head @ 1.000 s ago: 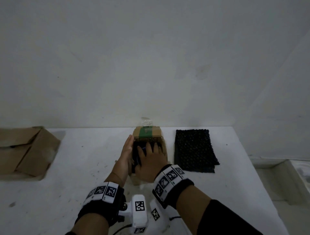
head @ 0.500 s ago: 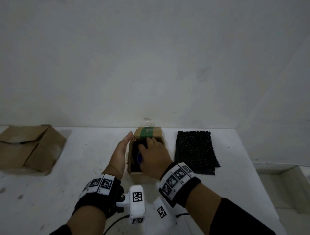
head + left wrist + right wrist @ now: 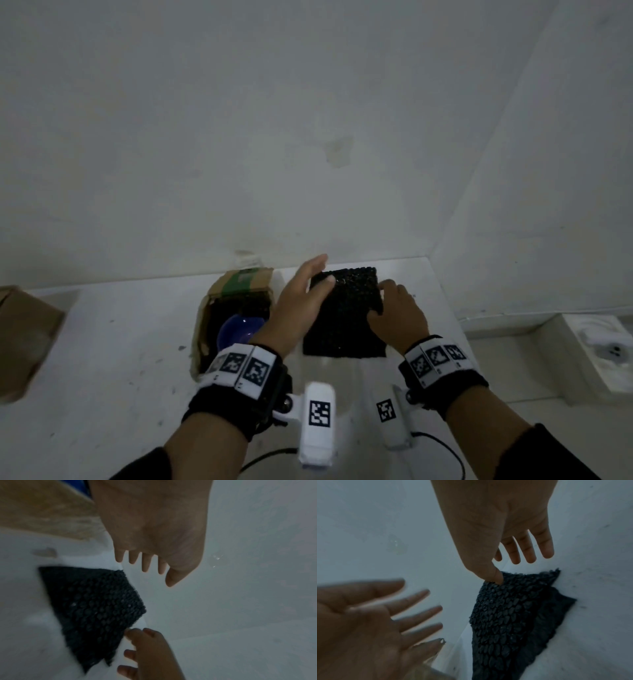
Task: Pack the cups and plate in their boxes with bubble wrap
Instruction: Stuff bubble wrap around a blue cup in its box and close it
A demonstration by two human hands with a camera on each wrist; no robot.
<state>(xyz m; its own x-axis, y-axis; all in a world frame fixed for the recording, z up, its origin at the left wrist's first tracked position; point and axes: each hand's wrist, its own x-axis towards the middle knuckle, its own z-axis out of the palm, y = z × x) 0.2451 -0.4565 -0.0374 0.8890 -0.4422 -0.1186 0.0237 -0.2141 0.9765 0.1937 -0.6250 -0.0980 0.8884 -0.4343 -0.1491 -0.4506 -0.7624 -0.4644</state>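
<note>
- The white desk (image 3: 113, 359) fills my lower head view; its far edge meets the wall and its right edge drops to the floor.
- At the desk's left edge I see a brown cardboard box (image 3: 24, 339), cut off by the picture, well apart from everything else.
- Near the far edge, about mid-desk, stands the small open box (image 3: 236, 284) with a green strip on its far flap. Dark wrap lines it, and a blue cup (image 3: 241, 330) sits inside.
- Just right of that box, near the far right corner, lies the black bubble wrap (image 3: 346, 322). It looks like more than one layer, the top sheet raised at its far end.
- My left hand (image 3: 294, 305) reaches over the wrap's left side, fingers straight and spread, the thumb lying on the top sheet's far left corner. From the right wrist view the palm is open and blurred.
- My right hand (image 3: 399, 315) is at the wrap's right edge. In the right wrist view its thumb (image 3: 494, 577) presses down on the top sheet's corner while the fingers stretch out straight beyond it. I cannot tell whether any finger is under the sheet.
</note>
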